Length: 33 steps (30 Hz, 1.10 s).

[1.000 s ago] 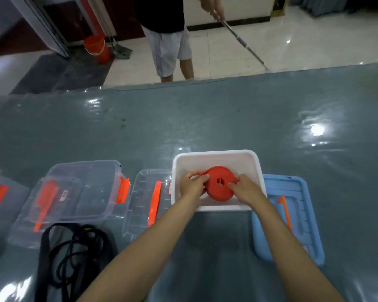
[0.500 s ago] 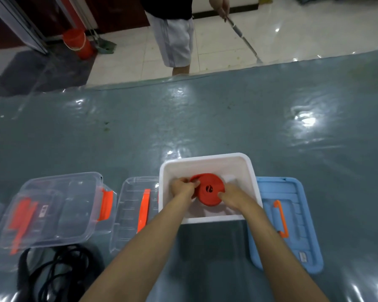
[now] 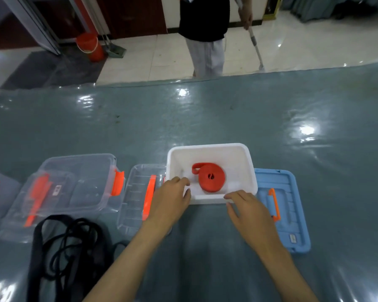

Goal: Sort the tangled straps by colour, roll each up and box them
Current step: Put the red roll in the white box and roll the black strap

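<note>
Red strap (image 3: 211, 178) sits rolled up flat on the floor of the white box (image 3: 247, 162), loose tail end looping off its upper-left side. Nobody's holding it. Left hand (image 3: 169, 198) is at the box's near-left corner, fingers relaxed and bent over the rim, gripping nothing. Right hand (image 3: 246, 207) hovers at the near rim w/ fingers spread and loose, also empty; can't tell if the fingertips actually touch the rim.

Blue lid (image 3: 286, 214) w/ orange handle lies flat on the desk (image 3: 205, 118) just right of the white box, touching or nearly so. Clear lid (image 3: 138, 197) w/ orange strip lies just left of the box, partly under the left wrist. Further left, a clear box (image 3: 74, 184) w/ orange latch.

Black straps (image 3: 68, 247) in a tangled heap at near-left of desk, well apart from the white box.

Far side: a person (image 3: 205, 33) stands on the tiled floor holding a mop handle; orange bucket (image 3: 90, 45) back left.
</note>
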Each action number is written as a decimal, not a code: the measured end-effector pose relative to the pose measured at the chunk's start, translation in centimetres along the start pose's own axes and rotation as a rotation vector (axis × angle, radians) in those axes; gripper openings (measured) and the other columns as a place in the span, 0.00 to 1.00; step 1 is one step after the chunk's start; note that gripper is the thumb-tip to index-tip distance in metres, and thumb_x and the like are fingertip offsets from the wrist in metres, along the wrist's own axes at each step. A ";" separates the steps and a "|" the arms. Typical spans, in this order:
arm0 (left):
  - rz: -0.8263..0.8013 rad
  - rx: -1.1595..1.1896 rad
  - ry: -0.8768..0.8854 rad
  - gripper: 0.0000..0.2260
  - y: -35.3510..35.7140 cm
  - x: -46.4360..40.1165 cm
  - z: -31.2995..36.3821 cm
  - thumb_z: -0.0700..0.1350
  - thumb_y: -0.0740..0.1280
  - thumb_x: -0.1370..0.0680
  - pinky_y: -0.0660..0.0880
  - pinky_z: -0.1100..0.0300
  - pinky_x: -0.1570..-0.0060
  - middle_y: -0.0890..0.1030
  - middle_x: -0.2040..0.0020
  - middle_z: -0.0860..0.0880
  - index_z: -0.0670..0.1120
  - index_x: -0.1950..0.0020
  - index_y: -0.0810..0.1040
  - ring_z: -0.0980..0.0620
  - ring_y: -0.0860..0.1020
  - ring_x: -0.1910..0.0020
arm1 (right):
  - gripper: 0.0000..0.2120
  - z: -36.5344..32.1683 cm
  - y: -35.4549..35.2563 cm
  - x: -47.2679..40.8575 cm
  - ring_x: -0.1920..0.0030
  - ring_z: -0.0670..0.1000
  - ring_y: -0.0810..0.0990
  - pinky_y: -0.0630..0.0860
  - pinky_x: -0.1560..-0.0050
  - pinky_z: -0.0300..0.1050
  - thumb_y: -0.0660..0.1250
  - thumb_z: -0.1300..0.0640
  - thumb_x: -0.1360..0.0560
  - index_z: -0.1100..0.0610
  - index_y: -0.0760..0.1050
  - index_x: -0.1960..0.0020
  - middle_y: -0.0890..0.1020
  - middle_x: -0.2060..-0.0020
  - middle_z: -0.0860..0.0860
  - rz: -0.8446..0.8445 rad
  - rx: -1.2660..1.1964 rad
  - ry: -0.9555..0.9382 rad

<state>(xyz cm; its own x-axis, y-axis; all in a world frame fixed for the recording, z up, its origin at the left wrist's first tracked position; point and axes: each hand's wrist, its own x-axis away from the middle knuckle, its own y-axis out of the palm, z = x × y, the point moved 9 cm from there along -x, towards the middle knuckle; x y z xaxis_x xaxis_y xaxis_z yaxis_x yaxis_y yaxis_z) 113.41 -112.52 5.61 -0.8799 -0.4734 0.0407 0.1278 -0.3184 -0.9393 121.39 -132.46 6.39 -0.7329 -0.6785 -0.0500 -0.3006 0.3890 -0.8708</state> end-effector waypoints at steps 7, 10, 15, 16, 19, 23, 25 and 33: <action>0.029 -0.137 0.086 0.08 -2.1 9.2 -1.4 0.37 0.70 0.23 0.80 0.45 0.58 0.84 0.52 0.45 0.45 0.46 0.85 0.38 0.82 0.53 | 0.07 -2.7 2.1 5.8 0.58 0.58 0.85 0.82 0.60 0.57 0.77 0.64 0.26 0.57 0.86 0.49 0.86 0.55 0.52 -0.019 0.056 -0.068; -0.040 -0.169 0.018 0.10 -1.1 12.2 -3.7 0.42 0.65 0.19 0.77 0.48 0.48 0.83 0.45 0.49 0.49 0.41 0.83 0.43 0.81 0.44 | 0.06 -4.3 3.3 7.3 0.59 0.57 0.85 0.82 0.61 0.56 0.76 0.63 0.26 0.57 0.85 0.50 0.86 0.56 0.52 -0.045 0.043 -0.087; -0.052 -0.161 -0.066 0.08 -1.2 16.8 -7.2 0.40 0.75 0.26 0.79 0.50 0.61 0.83 0.57 0.48 0.49 0.50 0.85 0.41 0.83 0.57 | 0.05 -7.4 6.1 9.3 0.60 0.54 0.85 0.80 0.63 0.48 0.76 0.62 0.25 0.56 0.85 0.49 0.85 0.57 0.49 -0.111 0.016 -0.124; -0.044 -0.181 -0.097 0.06 -1.4 17.7 -8.3 0.43 0.72 0.23 0.78 0.49 0.57 0.83 0.55 0.48 0.51 0.48 0.84 0.42 0.83 0.53 | 0.06 -8.0 6.9 9.5 0.56 0.54 0.85 0.80 0.60 0.49 0.74 0.60 0.23 0.55 0.85 0.47 0.86 0.55 0.49 -0.133 0.014 -0.117; -0.037 -0.207 -0.173 0.04 -2.1 20.0 -11.9 0.46 0.69 0.21 0.77 0.49 0.55 0.83 0.51 0.49 0.51 0.48 0.82 0.43 0.82 0.50 | 0.11 -10.0 9.7 9.6 0.45 0.52 0.84 0.80 0.47 0.50 0.67 0.53 0.18 0.51 0.83 0.38 0.85 0.45 0.47 -0.217 0.002 -0.115; -0.014 -0.214 -0.273 0.04 -3.9 22.8 -17.0 0.44 0.71 0.22 0.78 0.48 0.60 0.82 0.54 0.47 0.48 0.49 0.84 0.42 0.82 0.55 | 0.12 -14.3 13.3 9.6 0.38 0.48 0.81 0.76 0.39 0.46 0.64 0.50 0.16 0.48 0.80 0.35 0.83 0.38 0.43 -0.301 -0.017 -0.137; -0.013 -0.190 -0.302 0.04 -4.6 24.3 -20.0 0.44 0.73 0.23 0.78 0.49 0.62 0.82 0.56 0.48 0.48 0.49 0.85 0.43 0.82 0.57 | 0.12 -16.7 15.1 9.7 0.38 0.48 0.81 0.76 0.39 0.45 0.63 0.50 0.16 0.47 0.80 0.35 0.82 0.38 0.43 -0.322 -0.020 -0.132; -0.095 -0.137 -0.398 0.11 -5.8 29.0 -34.1 0.46 0.65 0.18 0.77 0.49 0.51 0.82 0.43 0.48 0.49 0.39 0.83 0.43 0.81 0.46 | 0.07 -27.6 21.2 10.8 0.51 0.54 0.84 0.77 0.56 0.48 0.67 0.52 0.19 0.51 0.81 0.44 0.84 0.50 0.48 -0.325 0.048 -0.110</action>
<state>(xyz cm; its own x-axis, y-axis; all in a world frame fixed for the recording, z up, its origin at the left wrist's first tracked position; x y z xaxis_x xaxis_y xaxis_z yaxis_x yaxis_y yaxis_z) 71.51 -96.36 0.64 -0.6361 -0.7359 0.2319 -0.0304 -0.2764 -0.9606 90.27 -114.28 0.86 -0.5326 -0.8262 0.1833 -0.4763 0.1136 -0.8719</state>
